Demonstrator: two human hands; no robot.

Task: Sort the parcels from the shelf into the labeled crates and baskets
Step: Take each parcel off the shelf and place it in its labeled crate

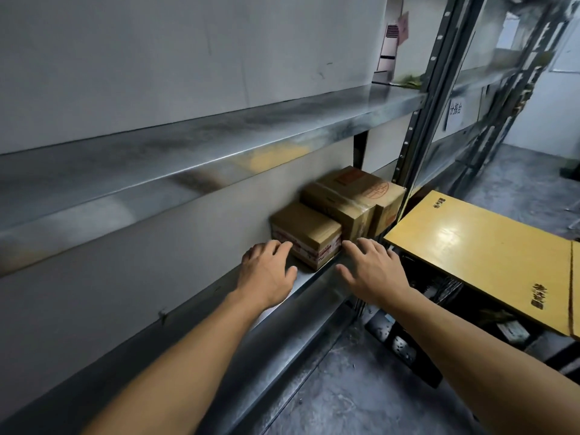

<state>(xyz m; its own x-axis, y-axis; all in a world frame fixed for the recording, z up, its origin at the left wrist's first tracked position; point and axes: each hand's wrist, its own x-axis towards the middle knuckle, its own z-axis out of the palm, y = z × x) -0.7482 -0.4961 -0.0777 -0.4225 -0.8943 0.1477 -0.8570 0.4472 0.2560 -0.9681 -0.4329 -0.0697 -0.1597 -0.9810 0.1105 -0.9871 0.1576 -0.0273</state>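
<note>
Small parcel sits on the lower shelf near its front lip, w/ the bigger parcel touching it at 1 o'clock, pushed back toward the wall. Being nearest the edge, it's prob. the one to take first. Left hand comes in at its 7 o'clock and right hand at its 4 o'clock. Both are spread, fingers relaxed, and grip nothing. They bracket the box for a two-sided lift, I'd judge. Left fingertips reach the near face; blur hides actual contact.

Room: the upper shelf hangs low above, so pull out toward 6 o'clock, not up. Upright post and the yellow board crowd the 3 o'clock side. Open floor lies at 5 o'clock. No labeled crates plainly in view.
</note>
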